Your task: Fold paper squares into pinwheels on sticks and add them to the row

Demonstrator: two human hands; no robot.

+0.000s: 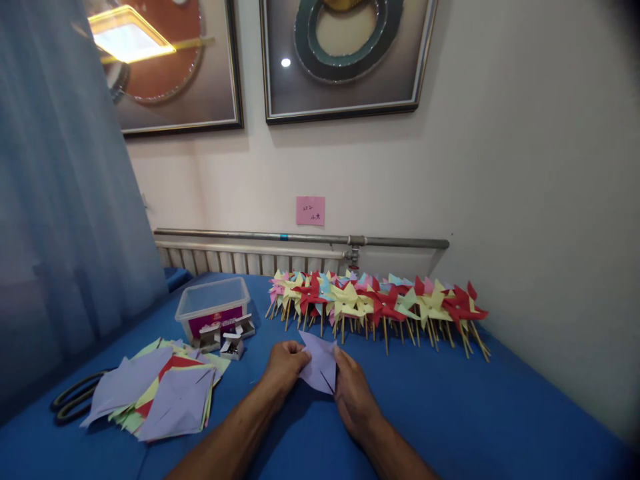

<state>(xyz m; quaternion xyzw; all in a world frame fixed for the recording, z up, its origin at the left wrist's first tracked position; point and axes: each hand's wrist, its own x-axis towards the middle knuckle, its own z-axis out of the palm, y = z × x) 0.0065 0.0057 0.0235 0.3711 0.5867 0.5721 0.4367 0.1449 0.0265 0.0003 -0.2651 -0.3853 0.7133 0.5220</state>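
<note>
Both my hands hold a lavender paper square with cuts in it, just above the blue table. My left hand pinches its left corner. My right hand grips its right edge, fingers curled on the paper. A row of finished paper pinwheels on wooden sticks, in red, yellow, pink and pale blue, lies along the far side of the table beyond my hands.
A loose stack of coloured cut paper squares lies at the left. Scissors rest at the left edge. A clear plastic tub and small open boxes of pins stand behind the stack. A wall and radiator pipe bound the far side.
</note>
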